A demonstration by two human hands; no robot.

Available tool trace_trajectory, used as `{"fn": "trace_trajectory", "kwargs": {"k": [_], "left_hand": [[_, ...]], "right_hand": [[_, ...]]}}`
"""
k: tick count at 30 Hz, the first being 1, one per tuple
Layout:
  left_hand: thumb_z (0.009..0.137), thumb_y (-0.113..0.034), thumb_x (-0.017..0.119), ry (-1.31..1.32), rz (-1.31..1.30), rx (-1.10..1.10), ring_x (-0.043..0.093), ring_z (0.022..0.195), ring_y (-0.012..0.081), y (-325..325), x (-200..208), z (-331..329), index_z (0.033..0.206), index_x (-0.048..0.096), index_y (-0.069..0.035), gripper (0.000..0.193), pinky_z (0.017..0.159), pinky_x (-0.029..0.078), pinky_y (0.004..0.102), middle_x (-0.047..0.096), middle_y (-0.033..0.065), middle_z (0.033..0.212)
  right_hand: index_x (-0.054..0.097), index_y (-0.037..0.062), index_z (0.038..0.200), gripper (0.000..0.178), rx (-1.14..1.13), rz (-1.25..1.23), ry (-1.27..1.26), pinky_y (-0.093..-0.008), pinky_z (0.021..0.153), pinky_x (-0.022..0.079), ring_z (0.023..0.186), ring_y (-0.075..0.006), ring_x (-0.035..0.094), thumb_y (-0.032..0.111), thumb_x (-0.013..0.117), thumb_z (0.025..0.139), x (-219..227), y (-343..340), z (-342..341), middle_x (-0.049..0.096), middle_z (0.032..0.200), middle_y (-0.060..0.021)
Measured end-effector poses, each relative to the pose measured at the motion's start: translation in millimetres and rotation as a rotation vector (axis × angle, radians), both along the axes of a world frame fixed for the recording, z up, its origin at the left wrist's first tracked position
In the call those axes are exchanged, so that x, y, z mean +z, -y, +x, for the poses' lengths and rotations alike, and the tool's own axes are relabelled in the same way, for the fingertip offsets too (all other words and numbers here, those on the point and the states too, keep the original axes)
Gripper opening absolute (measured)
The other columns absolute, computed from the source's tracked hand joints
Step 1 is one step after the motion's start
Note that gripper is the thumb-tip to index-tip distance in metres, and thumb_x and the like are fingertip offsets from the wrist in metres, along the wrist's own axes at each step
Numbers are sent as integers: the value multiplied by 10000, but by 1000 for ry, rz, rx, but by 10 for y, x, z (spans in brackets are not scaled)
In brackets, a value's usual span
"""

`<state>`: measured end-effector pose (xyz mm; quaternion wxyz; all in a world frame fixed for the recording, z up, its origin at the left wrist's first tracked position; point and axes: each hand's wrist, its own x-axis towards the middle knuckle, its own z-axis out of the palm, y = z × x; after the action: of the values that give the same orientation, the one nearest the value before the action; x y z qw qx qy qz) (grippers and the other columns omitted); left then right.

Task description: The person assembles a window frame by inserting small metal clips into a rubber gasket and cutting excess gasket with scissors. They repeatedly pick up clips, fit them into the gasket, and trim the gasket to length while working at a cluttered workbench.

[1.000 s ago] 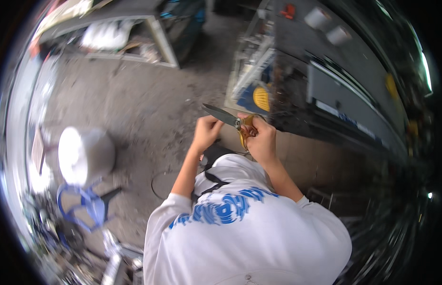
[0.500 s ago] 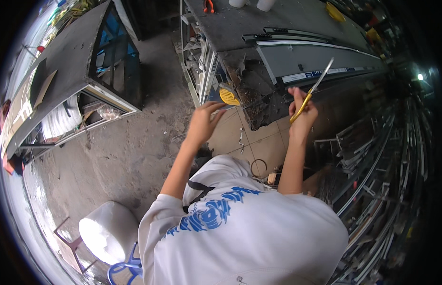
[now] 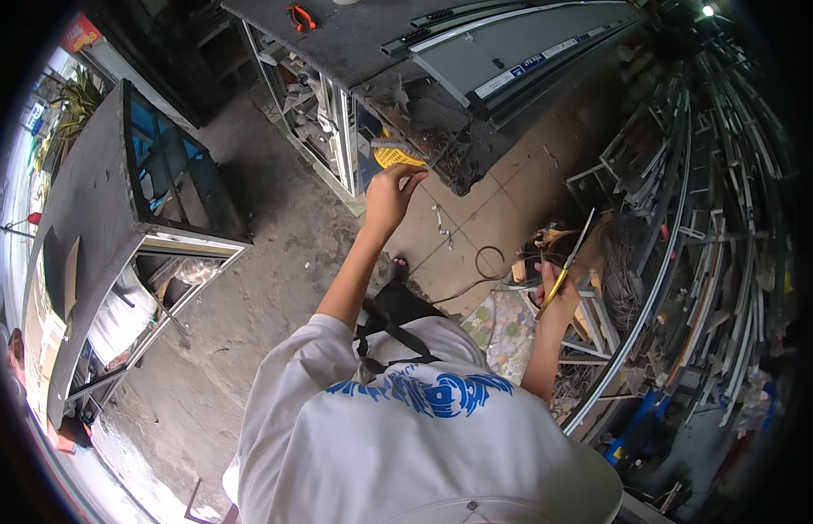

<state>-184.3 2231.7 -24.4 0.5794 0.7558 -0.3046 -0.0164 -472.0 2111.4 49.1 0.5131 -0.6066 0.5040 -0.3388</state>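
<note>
My left hand (image 3: 390, 196) is raised by the near corner of the dark workbench (image 3: 354, 52), its thumb and fingers pinched together. What they hold, if anything, is too small to make out. Just beyond its fingertips is a yellow printed piece (image 3: 396, 157), near the bench's torn corner. Lower on the right, my right hand (image 3: 559, 295) is closed around a slim tool with a yellow handle and a long thin metal blade (image 3: 581, 236). The blade points up and away from me.
Long metal profiles (image 3: 686, 210) fill the right side. Grey panels and rails (image 3: 511, 61) lie on the bench, with orange-handled pliers (image 3: 300, 17) at its far left. A second dark table (image 3: 92, 210) stands at left. A patterned cushion (image 3: 502, 323) and wire coil (image 3: 620, 275) lie near my right arm.
My view has turned toward the right. My right hand has lowered with the yellow-handled tool, away from the bench edge to beside the metal profiles. My left hand stays raised near the yellow piece.
</note>
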Motion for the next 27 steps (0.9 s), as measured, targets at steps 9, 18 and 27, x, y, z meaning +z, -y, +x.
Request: {"fn": "trace_trajectory", "kwargs": {"k": [9,18,27], "left_hand": [[967,-241,610,-524,-230,63,547,570,154,-194,70,70,779,602,-17,292,536,420,297,586,49,671],[947,-261,650,-725,-505,275,292,410,10,-326,15,-5,621,492,-118,390,383,195,228,385,-91,524],[869,-197,702,278,197,541,600,884,304,-71,-73,-205,945,668,-13,203,824,456,378,639,144,983]], "right_hand": [[663,-28,873,305,284,-393,-275,-285,555,420,585,-118,538,267,739,875,213,585,608,628,685,-72],[672,-7,960,295,370,-937,-363,-414,773,524,912,-343,677,232,751,806,345,1564,3239,702,955,-165],[635,33,1042,304,442,-1063,-510,-430,807,536,966,-340,663,140,716,769,60,1689,3648,681,1063,-139]]}}
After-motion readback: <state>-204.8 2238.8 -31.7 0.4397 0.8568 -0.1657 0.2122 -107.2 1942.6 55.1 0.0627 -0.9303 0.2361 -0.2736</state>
